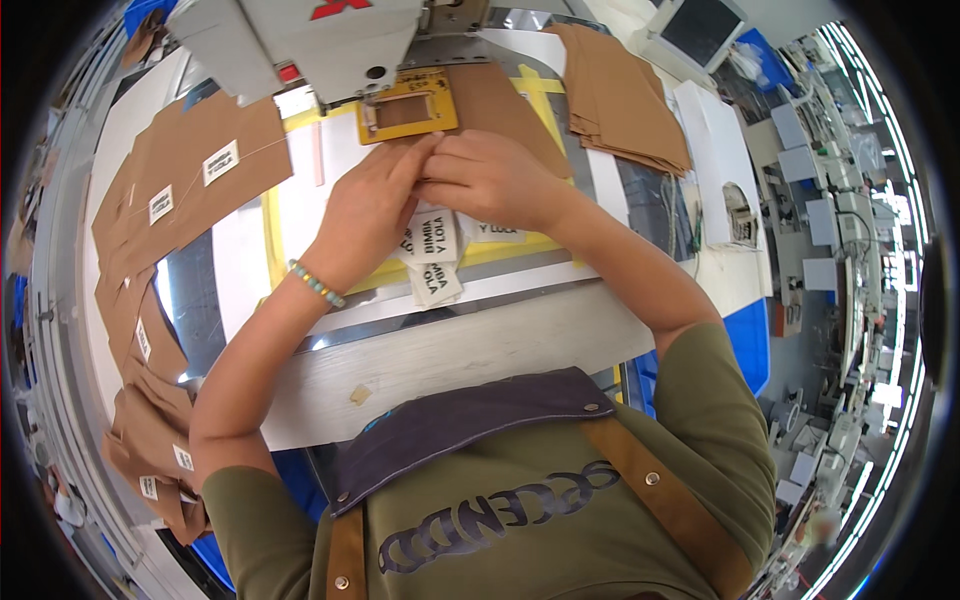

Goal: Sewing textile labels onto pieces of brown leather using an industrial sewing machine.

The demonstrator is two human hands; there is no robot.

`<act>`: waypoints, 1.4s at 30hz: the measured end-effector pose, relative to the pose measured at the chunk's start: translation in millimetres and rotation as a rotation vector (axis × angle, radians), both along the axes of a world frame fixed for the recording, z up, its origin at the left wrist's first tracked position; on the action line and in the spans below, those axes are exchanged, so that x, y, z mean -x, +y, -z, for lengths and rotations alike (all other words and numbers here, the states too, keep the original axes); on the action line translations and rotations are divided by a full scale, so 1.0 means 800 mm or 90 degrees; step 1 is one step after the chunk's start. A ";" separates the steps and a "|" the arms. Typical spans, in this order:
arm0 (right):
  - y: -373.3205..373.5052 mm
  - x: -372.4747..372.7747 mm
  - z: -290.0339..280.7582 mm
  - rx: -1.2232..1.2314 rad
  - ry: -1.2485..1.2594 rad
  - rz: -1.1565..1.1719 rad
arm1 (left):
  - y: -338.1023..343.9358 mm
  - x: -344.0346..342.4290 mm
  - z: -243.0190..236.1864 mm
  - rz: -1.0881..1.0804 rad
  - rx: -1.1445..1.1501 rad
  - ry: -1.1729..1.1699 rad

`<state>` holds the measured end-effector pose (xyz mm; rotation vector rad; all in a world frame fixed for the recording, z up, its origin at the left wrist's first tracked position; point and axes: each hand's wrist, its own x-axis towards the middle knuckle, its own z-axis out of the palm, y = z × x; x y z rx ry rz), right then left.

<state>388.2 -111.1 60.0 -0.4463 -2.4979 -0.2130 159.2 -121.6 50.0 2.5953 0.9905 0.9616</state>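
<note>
My left hand and my right hand meet just in front of a yellow rectangular frame under the sewing machine head. Fingers on both are bent and pressed together at the tips; whatever they pinch is hidden. Beneath them lies a small pile of white fabric labels with black print, and another label shows below my right wrist. A brown fabric piece runs under the frame and out to its right.
Brown pieces with sewn-on labels spread along the left and hang over the table's edge. A stack of plain brown pieces lies at the back right, beside a white box and a monitor. Blue bins stand below the table.
</note>
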 end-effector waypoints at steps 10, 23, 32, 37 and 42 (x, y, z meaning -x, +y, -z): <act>-0.039 -0.074 0.005 0.176 -0.102 0.278 | 0.040 0.097 0.024 -0.077 -0.158 0.228; 0.009 -0.083 0.036 0.184 -0.204 0.364 | -0.020 0.110 0.016 -0.107 0.034 0.267; -0.039 -0.093 0.001 0.258 -0.196 0.348 | -0.031 0.121 0.013 -0.099 0.049 0.239; -0.055 -0.094 0.008 0.311 -0.215 0.315 | -0.024 0.120 0.019 -0.133 0.064 0.267; -0.059 -0.090 0.017 0.298 -0.185 0.316 | -0.022 0.115 0.024 -0.144 0.054 0.217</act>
